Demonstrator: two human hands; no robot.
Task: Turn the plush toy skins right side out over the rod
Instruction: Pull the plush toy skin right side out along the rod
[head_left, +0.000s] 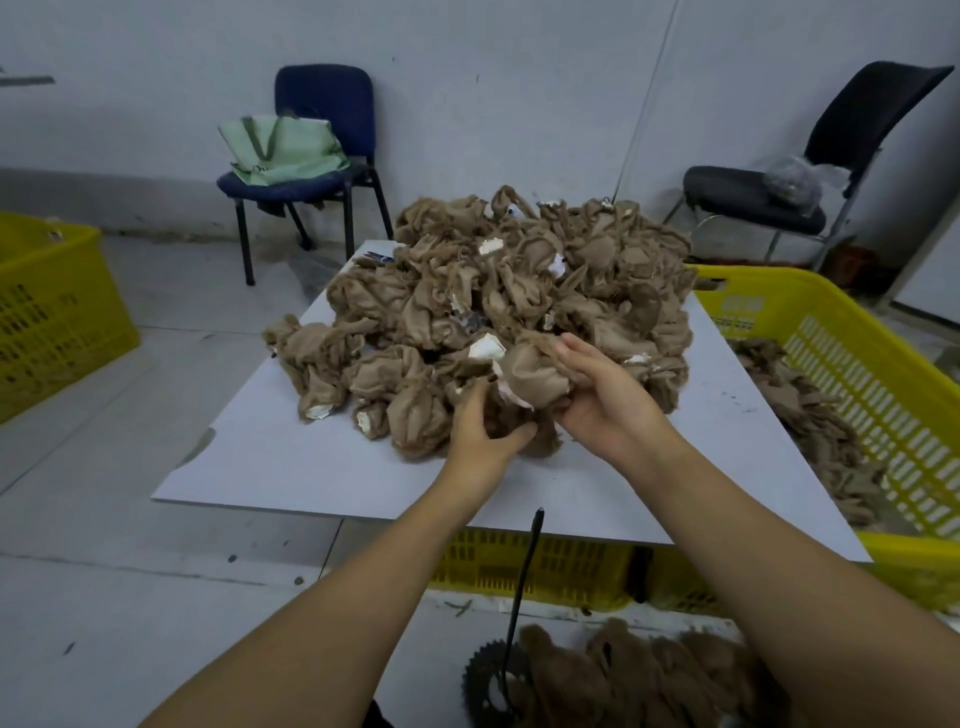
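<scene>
Head cam: I see both hands at near edge of brown skin pile (519, 291) on white surface (291, 467). Right hand (597, 400) cups one inside-out skin (535, 371), fingers curled round it. Left hand (480, 428) grips same skin's lower part w/ curled fingers. Rod (524, 571) stands upright below surface edge, betw. my forearms, apart from skin.
</scene>
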